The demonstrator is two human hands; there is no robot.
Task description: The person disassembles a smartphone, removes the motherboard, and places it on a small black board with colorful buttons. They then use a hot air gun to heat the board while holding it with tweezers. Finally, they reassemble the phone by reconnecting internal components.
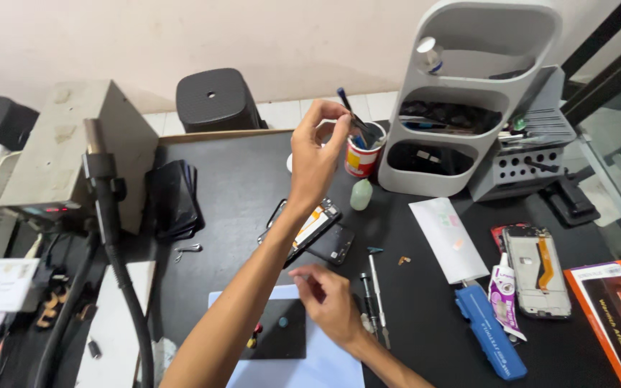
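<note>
Black and crowded, the bench (253, 179) fills the head view, with a pale wall behind it and a grey tiered organiser (461, 93) standing far beyond the hands.

Head view: the left hand (315, 147) is raised well above the bench, its fingers pressed together in a pinch on a thin dark-handled tool (351, 115), which slants up and away from the fingertips. Just beyond that hand, almost touching the tool's lower end, stands a red and white cup (363, 152) holding more tools. The right hand (328, 298) lies low and nearer the body, fingers curled loosely and holding nothing that shows; its fingertips hover at the edge of a small dark square panel (279, 329) resting on a pale blue mat (310, 363). Between the two hands, under the left forearm, lie opened phone parts (310, 230). Just right of the right hand, two slim screwdrivers (375, 294) lie side by side.

To handle the tool well, I judge the pinch should stay close to the handle's middle so the tip does not swing, and the lift should go straight up to keep it from snagging the other tools in the cup or tipping it. The small pale bottle (361, 194) beside the cup looks easy to knock as the forearm comes back down. Steadying the dark panel with the right hand would help keep the mat from sliding.

Farther right lie a blue flat case (490, 332), a glue tube (503, 294) and another opened phone (537, 271).
</note>
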